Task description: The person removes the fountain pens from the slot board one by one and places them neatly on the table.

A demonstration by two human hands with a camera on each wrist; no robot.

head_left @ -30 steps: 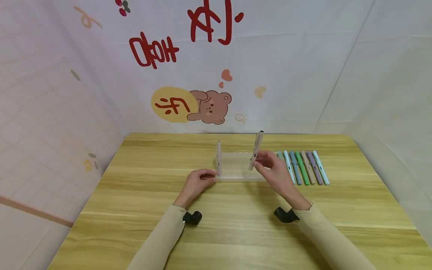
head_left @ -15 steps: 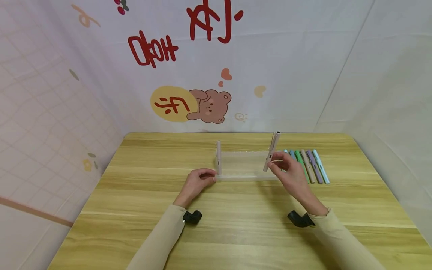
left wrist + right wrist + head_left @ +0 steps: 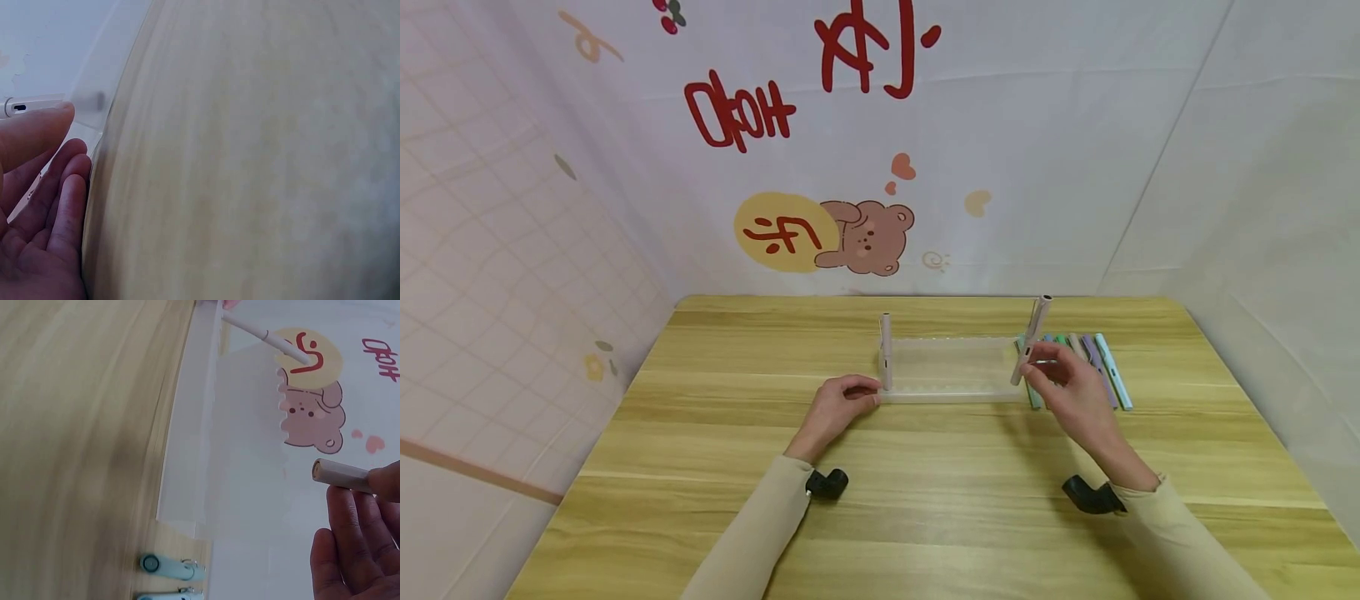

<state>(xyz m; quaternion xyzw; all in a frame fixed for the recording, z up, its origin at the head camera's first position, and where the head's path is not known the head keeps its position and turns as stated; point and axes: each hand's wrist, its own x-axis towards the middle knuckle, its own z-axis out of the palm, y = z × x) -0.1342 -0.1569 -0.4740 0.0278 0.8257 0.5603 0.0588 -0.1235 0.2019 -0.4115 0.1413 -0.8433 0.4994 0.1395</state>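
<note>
A clear pen stand (image 3: 955,397) lies across the middle of the table. One pale pinkish pen (image 3: 887,354) stands upright at its left end. My left hand (image 3: 837,408) holds that end, with thumb and fingertips at the base; in the left wrist view the thumb (image 3: 44,128) lies in front of the pen. My right hand (image 3: 1078,396) pinches a second pale pen (image 3: 1037,321), tilted, its lower tip above the stand's right end. In the right wrist view this pen (image 3: 340,475) is apart from the stand (image 3: 187,450).
A row of coloured pens (image 3: 1105,371) lies right of the stand, partly hidden by my right hand. The nearest to the stand is a teal pen (image 3: 169,567). Behind the wooden table (image 3: 925,517) hangs a printed white cloth (image 3: 1037,150).
My right hand has carried the pale pen rightward along the stand, from right of its middle to its right end. My left hand has stayed at the left end.
</note>
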